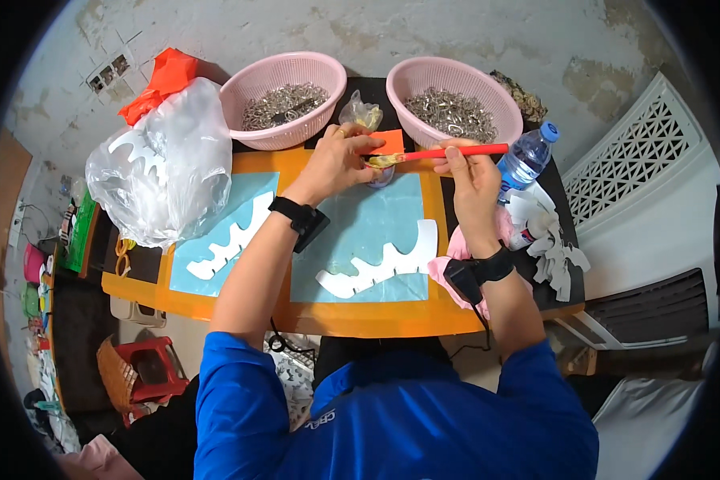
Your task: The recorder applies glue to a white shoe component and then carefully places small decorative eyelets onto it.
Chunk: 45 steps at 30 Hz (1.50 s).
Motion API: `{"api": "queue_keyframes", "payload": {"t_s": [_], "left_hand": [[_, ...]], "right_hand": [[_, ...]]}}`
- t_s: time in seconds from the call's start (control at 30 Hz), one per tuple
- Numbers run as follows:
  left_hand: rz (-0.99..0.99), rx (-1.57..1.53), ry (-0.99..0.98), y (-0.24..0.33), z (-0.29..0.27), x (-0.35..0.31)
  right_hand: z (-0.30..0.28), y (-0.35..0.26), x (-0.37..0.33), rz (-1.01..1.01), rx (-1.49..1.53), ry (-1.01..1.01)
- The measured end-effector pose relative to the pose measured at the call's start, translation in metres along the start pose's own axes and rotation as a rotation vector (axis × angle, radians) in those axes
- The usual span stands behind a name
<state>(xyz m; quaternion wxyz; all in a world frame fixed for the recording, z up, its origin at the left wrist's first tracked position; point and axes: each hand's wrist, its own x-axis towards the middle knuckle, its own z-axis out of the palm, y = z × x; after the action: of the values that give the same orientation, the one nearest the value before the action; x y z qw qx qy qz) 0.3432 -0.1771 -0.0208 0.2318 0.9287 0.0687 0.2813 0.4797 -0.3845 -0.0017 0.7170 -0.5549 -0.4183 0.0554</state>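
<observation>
1. Right-hand fingers are closing around the handle of a flat paste brush (pixel 484 150); the right hand (pixel 472 180) is holding it almost level, head pointing left. Its bristles are carrying a yellowish, gummy coating. The left hand (pixel 336 164) is curling its fingers beside the brush head, but whether it is gripping the small jar (pixel 381 178) under the bristles, I cannot tell.
2. Judging by this, the step in hand is tending the coated bristles over the jar's mouth. The next move is probably calling for a steady jar and a low brush angle, keeping drips off the sheets.
3. Along the near edge, a glossy orange-yellow border (pixel 360 318) is framing two smooth blue-green sheets, right (pixel 344 208) and left (pixel 252 184).
4. On each sheet a flat white cutout is lying, right (pixel 388 268) and left (pixel 232 244), its edge curving in scalloped notches; the material is looking like thin foam or stiff card.
5. Beside the right forearm, a soft pink cloth (pixel 458 244) is bunching near curled white scraps (pixel 556 264).
6. Farther left, a crinkled translucent plastic bag (pixel 176 192) is bulging with white pieces; at right a clear blue-capped bottle (pixel 526 156) is leaning.
7. At the far side, two perforated pink baskets, left (pixel 280 138) and right (pixel 400 92), are holding shiny metal bits, and a blotchy plaster wall (pixel 376 24) is rising behind.
</observation>
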Motion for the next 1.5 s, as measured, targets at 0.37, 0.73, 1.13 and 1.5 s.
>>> {"api": "queue_keyframes", "payload": {"t_s": [0.37,0.73,1.13,1.5], "left_hand": [[-0.042,-0.009,-0.075,0.000,-0.005,0.001],[0.052,0.009,0.004,-0.008,0.000,0.004],[0.083,-0.023,-0.129,-0.020,-0.008,0.014],[0.194,0.209,-0.223,-0.012,-0.023,0.013]], "right_hand": [[-0.010,-0.010,0.009,0.020,0.030,0.085],[-0.022,-0.002,0.019,0.152,0.108,0.240],[-0.039,-0.033,0.045,0.245,0.449,0.260],[-0.037,-0.057,0.069,0.266,0.738,0.260]]}}
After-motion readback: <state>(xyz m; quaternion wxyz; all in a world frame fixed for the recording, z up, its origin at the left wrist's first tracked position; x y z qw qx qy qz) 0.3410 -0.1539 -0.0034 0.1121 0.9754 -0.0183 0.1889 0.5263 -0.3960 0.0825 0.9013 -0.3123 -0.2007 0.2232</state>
